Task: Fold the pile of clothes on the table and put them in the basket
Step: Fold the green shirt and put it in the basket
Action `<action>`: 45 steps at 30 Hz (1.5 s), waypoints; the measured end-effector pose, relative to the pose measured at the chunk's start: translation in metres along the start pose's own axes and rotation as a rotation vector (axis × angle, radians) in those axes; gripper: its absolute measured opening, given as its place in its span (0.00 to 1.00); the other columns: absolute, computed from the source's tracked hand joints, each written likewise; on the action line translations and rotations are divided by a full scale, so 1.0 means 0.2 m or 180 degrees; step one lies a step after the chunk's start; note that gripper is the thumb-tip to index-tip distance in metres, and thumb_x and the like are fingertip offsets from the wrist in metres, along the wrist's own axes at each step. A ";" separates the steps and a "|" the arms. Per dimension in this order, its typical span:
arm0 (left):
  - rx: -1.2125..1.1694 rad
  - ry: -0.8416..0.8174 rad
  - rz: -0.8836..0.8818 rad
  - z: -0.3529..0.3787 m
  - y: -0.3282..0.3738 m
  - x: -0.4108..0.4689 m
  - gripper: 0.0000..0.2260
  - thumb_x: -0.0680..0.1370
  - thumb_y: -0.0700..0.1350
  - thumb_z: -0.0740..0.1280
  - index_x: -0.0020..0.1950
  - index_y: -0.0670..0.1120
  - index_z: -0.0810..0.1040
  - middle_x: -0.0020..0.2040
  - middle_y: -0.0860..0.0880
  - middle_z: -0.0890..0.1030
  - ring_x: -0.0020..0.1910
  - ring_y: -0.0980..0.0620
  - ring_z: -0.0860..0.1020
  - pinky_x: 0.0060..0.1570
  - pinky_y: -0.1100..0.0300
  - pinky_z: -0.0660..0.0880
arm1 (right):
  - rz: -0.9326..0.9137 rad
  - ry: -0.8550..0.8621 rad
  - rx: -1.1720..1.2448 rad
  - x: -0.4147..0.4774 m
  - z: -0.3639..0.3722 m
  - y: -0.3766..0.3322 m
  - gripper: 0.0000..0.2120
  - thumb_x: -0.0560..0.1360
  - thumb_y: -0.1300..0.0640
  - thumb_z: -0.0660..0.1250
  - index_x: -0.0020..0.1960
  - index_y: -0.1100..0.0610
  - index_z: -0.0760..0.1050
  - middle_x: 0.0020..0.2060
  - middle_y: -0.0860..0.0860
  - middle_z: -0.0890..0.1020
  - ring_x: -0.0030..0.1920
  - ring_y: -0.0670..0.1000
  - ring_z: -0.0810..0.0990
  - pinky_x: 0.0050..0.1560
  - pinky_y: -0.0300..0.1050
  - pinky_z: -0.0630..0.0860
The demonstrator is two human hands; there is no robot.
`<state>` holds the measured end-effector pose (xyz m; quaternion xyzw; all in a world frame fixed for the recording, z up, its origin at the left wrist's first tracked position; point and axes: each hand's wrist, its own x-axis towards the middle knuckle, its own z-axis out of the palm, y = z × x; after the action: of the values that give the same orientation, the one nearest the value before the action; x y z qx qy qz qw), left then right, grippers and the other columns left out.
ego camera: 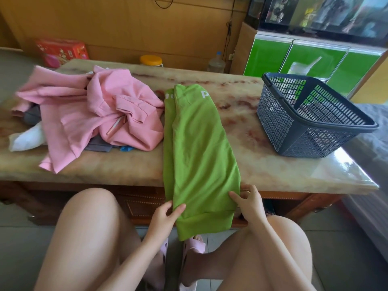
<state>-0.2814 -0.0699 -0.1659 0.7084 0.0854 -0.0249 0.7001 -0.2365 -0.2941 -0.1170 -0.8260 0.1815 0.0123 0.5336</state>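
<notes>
Now the left grip (165, 215) and right grip (249, 201) are pinching the hem corners of the soft green garment (199, 143), lying as a long folded strip on the glossy marble desk (262, 164).

One green garment (199, 154), one basket (315, 141), one jar (151, 60), one bottle (216, 64) and one red box (62, 51).

Red printed box (62, 51) back left. Jar with orange lid (151, 60) near clear bottle with blue cap (216, 63), both by brown wall (126, 28). Green-panelled cabinet (315, 61) back right, glass tank (323, 15) on top. 2 pink slippers (198, 245) on tiled floor (19, 248).
</notes>
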 end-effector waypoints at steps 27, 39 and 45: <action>0.0156 0.0371 -0.0155 -0.11 -0.04 -0.05 0.05 0.72 0.45 0.74 0.44 0.45 0.82 0.57 0.49 0.76 0.59 0.55 0.73 0.54 0.69 0.66 | -0.0684 -0.0679 -0.0269 -0.24 -0.04 0.07 0.25 0.71 0.62 0.72 0.61 0.40 0.69 0.56 0.48 0.77 0.52 0.50 0.77 0.48 0.45 0.77; -0.0808 -0.0183 -0.0248 -0.10 0.02 -0.09 0.15 0.69 0.43 0.74 0.52 0.41 0.76 0.48 0.45 0.83 0.49 0.49 0.81 0.43 0.63 0.77 | -0.0533 -0.0802 0.0297 -0.26 -0.08 0.09 0.29 0.67 0.62 0.76 0.61 0.41 0.72 0.58 0.49 0.77 0.54 0.50 0.78 0.49 0.42 0.78; -0.0936 -0.0224 -0.0240 -0.10 0.09 -0.15 0.33 0.58 0.56 0.80 0.58 0.48 0.73 0.52 0.50 0.83 0.51 0.53 0.82 0.43 0.65 0.77 | -0.0606 -0.0699 0.0077 -0.26 -0.08 0.08 0.29 0.68 0.62 0.75 0.63 0.44 0.71 0.58 0.48 0.76 0.53 0.47 0.78 0.47 0.39 0.77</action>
<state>-0.3106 -0.0523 -0.1434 0.5932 0.0901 -0.0633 0.7975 -0.2923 -0.2993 -0.1129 -0.8266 0.0430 0.0498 0.5590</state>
